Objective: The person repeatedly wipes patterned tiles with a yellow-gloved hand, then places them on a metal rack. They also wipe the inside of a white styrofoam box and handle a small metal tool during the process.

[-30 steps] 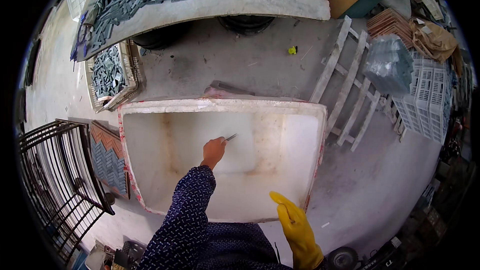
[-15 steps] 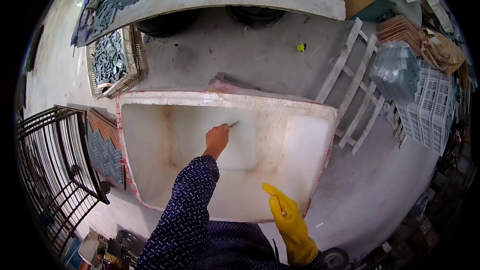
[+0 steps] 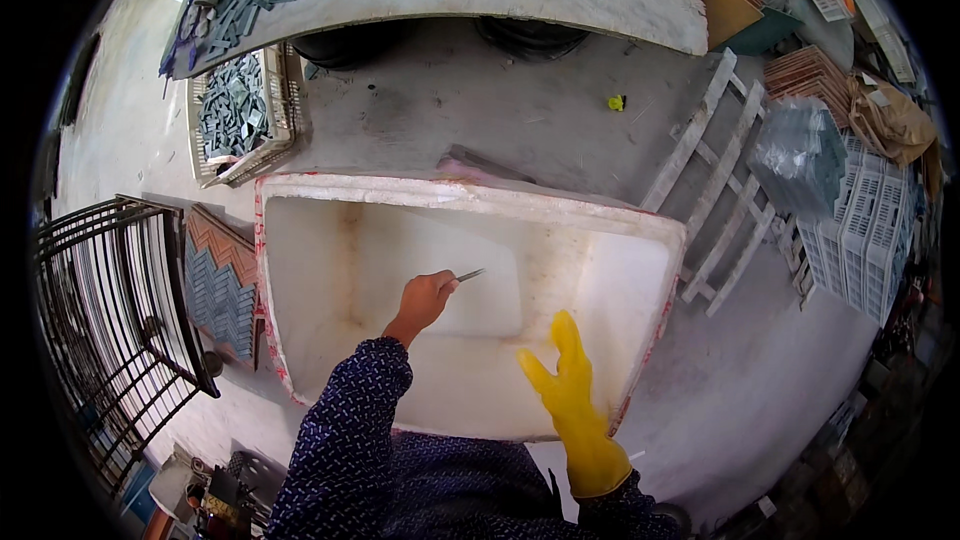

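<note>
Inside the white foam box (image 3: 350, 190), my bare left hand (image 3: 425, 298) is closed round a slim grey strip (image 3: 470, 275), whose narrow end points to the right. Its kind, a blade or a sliver of tile, I cannot make out. My right hand (image 3: 565, 370) wears a yellow rubber glove and is over the box's right part. Thumb and fingers are spread apart, with nothing between them. Both hands are apart from each other. The box's inner walls show brownish stains.
Beyond the box stands a table (image 3: 640, 10) strewn with grey tile strips. A plastic basket (image 3: 285, 120) of similar strips sits far left. Herringbone tile panels (image 3: 220, 280) and a black metal rack (image 3: 120, 290) are at the left. Wooden slats (image 3: 690, 150) and white crates (image 3: 855, 230) stand right.
My left hand has come slightly nearer, still holding the grey strip. My gloved right hand has moved forward over the box and its fingers have spread. The whole view has shifted a little.
</note>
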Tool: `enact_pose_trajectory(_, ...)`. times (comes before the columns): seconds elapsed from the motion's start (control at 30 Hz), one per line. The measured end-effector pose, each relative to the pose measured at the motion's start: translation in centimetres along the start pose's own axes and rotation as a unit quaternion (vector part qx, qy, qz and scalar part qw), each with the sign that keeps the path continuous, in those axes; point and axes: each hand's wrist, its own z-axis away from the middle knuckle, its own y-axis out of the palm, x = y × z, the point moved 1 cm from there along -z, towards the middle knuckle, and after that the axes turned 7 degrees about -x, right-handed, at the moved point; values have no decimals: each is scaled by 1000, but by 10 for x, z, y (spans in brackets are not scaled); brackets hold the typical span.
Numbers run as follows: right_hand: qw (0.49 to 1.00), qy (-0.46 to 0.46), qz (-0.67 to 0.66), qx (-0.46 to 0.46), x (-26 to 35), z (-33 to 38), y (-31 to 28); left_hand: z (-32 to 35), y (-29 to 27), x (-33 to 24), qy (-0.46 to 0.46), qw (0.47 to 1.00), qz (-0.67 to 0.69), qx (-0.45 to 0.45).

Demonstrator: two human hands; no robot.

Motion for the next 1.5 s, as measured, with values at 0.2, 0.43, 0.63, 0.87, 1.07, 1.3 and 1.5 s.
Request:
enact_pose_trajectory(0.2,980,-142,87,112,-1,-60,46,32,-37,-18,19,999,21,20)
enact_pose_trajectory(0.43,975,-63,47,208,-24,-57,101,87,-71,-24,-28,999,-28,18)
enact_pose_trajectory(0.63,993,-16,20,111,5,-22,115,185,-97,-38,-10,997,80,12)
enact_pose_trajectory(0.87,973,-194,121,-18,75,45,74,316,-134,32,6,993,116,-26)
enact_pose_trajectory(1.07,992,-104,-47,-48,182,147,12,410,-190,100,-41,987,130,-81)
enact_pose_trajectory(1.3,969,-226,-80,54,295,232,76,501,-233,188,-117,948,184,-232)
enact_pose_trajectory(1.5,958,-232,6,165,339,229,229,537,-234,221,-216,903,201,-314)
